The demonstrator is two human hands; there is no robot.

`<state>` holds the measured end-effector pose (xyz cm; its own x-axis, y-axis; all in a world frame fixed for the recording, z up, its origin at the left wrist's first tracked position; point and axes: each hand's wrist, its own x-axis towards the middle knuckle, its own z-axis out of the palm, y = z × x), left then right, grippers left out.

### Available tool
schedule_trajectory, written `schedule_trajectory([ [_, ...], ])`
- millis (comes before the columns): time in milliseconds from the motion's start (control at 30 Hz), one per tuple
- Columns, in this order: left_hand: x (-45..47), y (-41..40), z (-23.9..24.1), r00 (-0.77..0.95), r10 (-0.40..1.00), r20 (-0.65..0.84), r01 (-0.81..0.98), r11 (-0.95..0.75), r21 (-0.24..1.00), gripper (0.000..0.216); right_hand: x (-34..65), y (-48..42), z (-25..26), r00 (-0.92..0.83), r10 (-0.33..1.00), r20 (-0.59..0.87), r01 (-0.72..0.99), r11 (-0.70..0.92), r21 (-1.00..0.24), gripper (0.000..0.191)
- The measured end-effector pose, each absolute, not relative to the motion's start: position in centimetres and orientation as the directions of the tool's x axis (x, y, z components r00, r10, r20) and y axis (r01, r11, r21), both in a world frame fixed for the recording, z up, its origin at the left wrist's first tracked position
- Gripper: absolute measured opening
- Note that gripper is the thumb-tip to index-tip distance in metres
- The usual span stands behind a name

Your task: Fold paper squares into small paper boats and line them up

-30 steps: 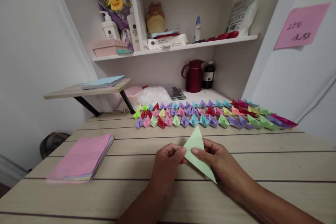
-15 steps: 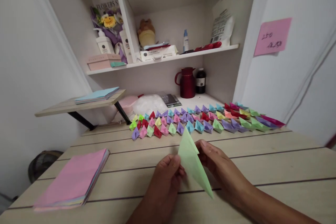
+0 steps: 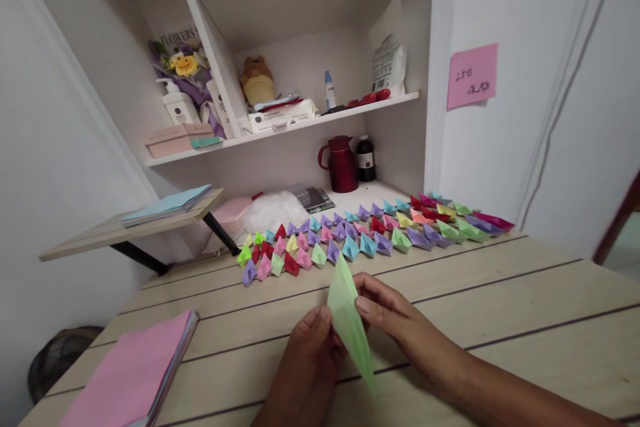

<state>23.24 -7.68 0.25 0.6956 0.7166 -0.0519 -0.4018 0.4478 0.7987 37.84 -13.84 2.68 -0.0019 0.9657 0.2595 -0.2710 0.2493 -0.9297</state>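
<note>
A pale green sheet of folded paper (image 3: pixel 349 320) is held up on edge above the table, its pointed tip toward the back. My left hand (image 3: pixel 314 347) pinches its left side between thumb and curled fingers. On the other side, my right hand (image 3: pixel 387 313) grips the upper right edge, thumb in front and fingers behind. Beyond both hands stand several rows of small folded paper boats (image 3: pixel 350 248) in many colours. To the left lies a stack of square paper (image 3: pixel 133 373) with a pink sheet on top.
A small raised shelf (image 3: pixel 100 240) at the left carries more paper (image 3: pixel 167 205), blue on top. At the back are a dark red jug (image 3: pixel 343 165), a dark bottle (image 3: pixel 366 159) and a white plastic bag (image 3: pixel 276 212). A pink note (image 3: pixel 473 77) hangs on the wall.
The right hand's thumb has come onto the front of the green paper, and the flap that stuck out at its right edge now lies closer. The view has turned slightly right.
</note>
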Motion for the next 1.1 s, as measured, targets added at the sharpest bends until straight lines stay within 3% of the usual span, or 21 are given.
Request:
schedule_trajectory([
  [300,23.2,-8.1,0.8,0.704,0.704,-0.097,-0.367,0.477,0.798,0.022,38.3,-13.9,3.4,0.056,0.964,0.26,-0.245,0.266,-0.932,0.028],
  [600,23.3,-8.3,0.3,0.718,0.694,-0.051,-0.352,0.426,0.833,0.021,38.8,-13.5,3.7,0.105,0.975,0.198,-0.211,0.216,-0.953,0.019],
  [900,23.6,-7.6,-0.3,0.648,0.752,-0.123,-0.279,0.384,0.88,0.029,39.7,-13.5,4.0,0.122,0.98,0.155,-0.18,0.175,-0.968,0.031],
  [1100,23.4,-7.4,-0.1,0.544,0.834,-0.095,-0.252,0.27,0.929,0.027,39.4,-13.1,2.8,0.096,0.988,0.12,-0.127,0.132,-0.983,0.045],
])
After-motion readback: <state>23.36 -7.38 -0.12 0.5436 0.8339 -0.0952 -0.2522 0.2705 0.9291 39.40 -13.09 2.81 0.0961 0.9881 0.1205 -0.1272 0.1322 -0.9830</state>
